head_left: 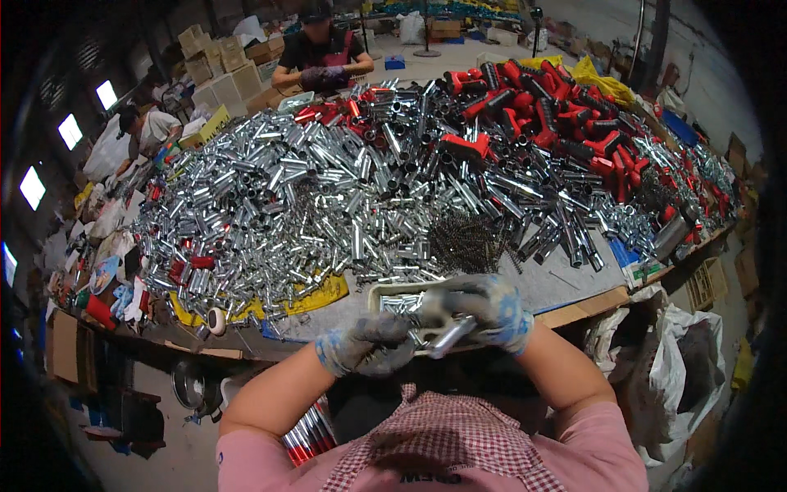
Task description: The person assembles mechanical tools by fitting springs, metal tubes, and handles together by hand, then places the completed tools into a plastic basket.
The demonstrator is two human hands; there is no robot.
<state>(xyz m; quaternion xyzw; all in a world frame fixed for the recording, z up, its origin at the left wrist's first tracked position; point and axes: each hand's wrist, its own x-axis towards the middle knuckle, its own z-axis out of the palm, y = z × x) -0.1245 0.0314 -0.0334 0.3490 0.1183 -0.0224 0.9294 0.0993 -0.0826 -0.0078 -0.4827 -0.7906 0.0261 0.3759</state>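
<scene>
My right hand (488, 307), in a grey work glove with a blue and white cuff, is closed around a short shiny metal tube (452, 335). The tube slants down toward the table's front edge; motion blurs the fingertips. Just left of it, my left hand (369, 343) wears a matching glove and has its fingers curled together. Whatever it may be holding is hidden. Behind and between both hands sits a pale plastic tray (375, 297), which contains small silvery metal pieces (402, 302). My right hand partly covers that tray.
Heaped chrome tubes (303, 172) fill much of the table. Dark springs (467, 243) lie ahead of my right hand, and red-and-black tool handles (541, 102) are piled at far right. Across the table is another person (324, 57); white sacks (676, 361) stand at right.
</scene>
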